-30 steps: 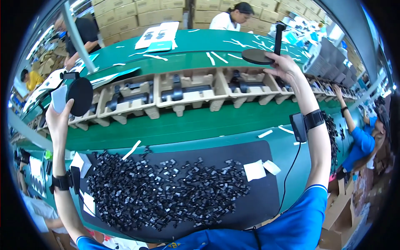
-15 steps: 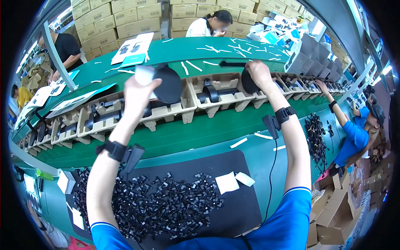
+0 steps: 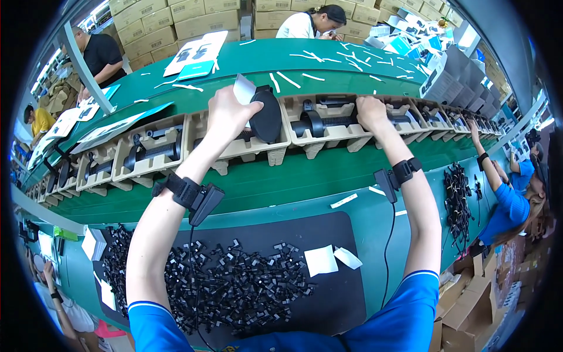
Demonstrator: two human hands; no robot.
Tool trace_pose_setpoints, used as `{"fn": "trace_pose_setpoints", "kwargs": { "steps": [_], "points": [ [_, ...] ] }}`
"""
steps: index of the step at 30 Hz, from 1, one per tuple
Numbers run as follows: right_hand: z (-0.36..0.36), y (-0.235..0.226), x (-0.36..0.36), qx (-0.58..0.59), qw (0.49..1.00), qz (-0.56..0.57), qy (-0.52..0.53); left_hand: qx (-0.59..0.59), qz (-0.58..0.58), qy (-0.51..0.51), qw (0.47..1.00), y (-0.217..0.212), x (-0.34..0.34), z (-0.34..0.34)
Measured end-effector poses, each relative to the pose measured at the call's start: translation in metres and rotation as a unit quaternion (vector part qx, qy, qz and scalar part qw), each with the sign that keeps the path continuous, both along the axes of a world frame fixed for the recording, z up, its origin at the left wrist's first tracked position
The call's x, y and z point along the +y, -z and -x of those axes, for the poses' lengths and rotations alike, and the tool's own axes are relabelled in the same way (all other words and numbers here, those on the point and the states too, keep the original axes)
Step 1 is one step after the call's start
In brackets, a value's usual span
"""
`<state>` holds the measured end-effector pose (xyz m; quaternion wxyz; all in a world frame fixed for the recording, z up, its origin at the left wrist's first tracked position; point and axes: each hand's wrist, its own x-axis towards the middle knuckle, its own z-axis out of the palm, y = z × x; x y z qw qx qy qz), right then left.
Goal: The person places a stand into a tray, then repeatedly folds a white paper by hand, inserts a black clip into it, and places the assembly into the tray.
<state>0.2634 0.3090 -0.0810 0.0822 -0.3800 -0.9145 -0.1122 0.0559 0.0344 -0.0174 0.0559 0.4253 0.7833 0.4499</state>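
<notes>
My left hand (image 3: 227, 115) is closed, pinching a black round disc (image 3: 267, 117) and a small white paper (image 3: 244, 90). The disc is tilted above a moulded pulp tray (image 3: 284, 139) and hides part of what lies inside. My right hand (image 3: 370, 114) has its fingers curled down at the right end of the neighbouring tray; anything in them is hidden. That tray holds a black ring-shaped part (image 3: 313, 122), a ribbed black rod (image 3: 338, 121) and a black bar (image 3: 335, 100) along its far side.
The row of trays runs along a green conveyor (image 3: 258, 182). Nearer me, many small black parts (image 3: 234, 281) cover a dark mat (image 3: 334, 232), beside white papers (image 3: 321, 260). Black cables (image 3: 457, 196) lie at right, near a co-worker (image 3: 507, 202). White strips lie beyond the trays.
My right hand has come down into the tray; the disc and bar beside it no longer show raised there. My left hand has risen and moved right, turning its disc more edge-on.
</notes>
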Motion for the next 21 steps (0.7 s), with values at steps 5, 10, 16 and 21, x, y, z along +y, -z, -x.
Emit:
{"fn": "trace_pose_setpoints", "kwargs": {
  "steps": [5,10,16,21],
  "points": [
    [-0.007,0.002,0.015,0.054,0.997,-0.058,0.012,0.013,-0.003,0.010,1.000,-0.005,0.003,-0.002],
    [0.002,-0.021,0.017,-0.116,0.993,-0.020,0.003,0.008,0.011,0.012,1.000,-0.004,0.005,-0.010],
    [-0.019,0.016,0.018,0.124,0.987,-0.100,0.023,-0.054,-0.032,0.021,0.998,0.001,0.015,-0.009],
    [-0.053,-0.002,-0.023,0.117,0.993,-0.002,0.015,0.012,0.008,0.010,1.000,-0.002,0.027,-0.008]
  ]
}}
